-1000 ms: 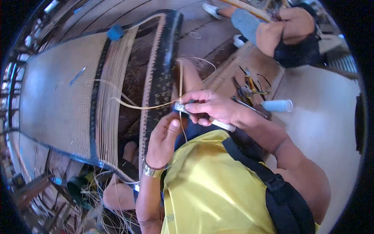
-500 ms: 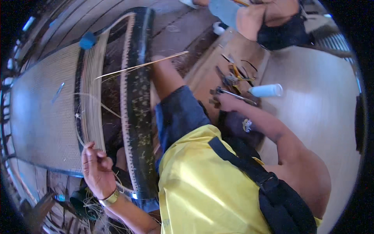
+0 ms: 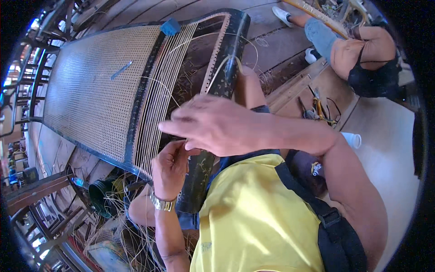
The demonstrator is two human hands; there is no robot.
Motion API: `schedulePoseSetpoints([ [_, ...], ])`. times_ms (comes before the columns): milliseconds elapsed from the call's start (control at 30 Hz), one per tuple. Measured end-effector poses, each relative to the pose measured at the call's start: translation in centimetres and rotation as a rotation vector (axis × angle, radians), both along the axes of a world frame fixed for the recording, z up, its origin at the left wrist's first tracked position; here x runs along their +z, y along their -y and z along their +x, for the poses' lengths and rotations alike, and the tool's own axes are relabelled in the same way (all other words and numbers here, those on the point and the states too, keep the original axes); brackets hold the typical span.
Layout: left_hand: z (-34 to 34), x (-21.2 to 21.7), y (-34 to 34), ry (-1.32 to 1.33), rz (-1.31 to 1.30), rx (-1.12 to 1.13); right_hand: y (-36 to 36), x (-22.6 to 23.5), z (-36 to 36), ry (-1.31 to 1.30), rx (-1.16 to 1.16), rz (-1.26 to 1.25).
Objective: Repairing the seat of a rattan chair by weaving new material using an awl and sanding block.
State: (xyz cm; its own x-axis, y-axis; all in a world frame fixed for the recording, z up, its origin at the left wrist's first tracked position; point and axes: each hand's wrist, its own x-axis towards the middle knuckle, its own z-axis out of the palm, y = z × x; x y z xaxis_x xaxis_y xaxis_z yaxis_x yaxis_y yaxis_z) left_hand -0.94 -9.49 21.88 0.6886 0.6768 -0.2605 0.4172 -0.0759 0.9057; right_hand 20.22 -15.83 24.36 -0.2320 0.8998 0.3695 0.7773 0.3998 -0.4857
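So there's a long black-painted wooden chair frame [image 3: 229,68] lying across the lap, running from near to far. Its left part is filled with finished pale honeycomb cane weave [image 3: 90,90]. Right of that sits a band of loose parallel pale cane strands [image 3: 156,104], not woven across yet. One thin pale cane strip [image 3: 217,72] curves up over the frame's right rail.

Wood plank floor [image 3: 272,47], bright daylight, pale mat [image 3: 385,158].
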Motion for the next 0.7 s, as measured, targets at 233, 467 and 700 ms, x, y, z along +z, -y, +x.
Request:
schedulePoseSetpoints([
  [233, -7.5, 3.1, -2.6, -0.339, 0.037, 0.102, -0.1, -0.2, 11.7, -0.252, 0.186, -0.554],
  [467, -19.3, 7.2, -12.9, -0.451, -0.081, -0.108, 9.6, -2.1, 27.3, 0.076, -0.606, -0.805],
  [700, -38.1, 15.9, -24.0, -1.107, 0.468, 0.04, 14.4, -7.2, 32.5, 0.114, -0.727, -0.603],
])
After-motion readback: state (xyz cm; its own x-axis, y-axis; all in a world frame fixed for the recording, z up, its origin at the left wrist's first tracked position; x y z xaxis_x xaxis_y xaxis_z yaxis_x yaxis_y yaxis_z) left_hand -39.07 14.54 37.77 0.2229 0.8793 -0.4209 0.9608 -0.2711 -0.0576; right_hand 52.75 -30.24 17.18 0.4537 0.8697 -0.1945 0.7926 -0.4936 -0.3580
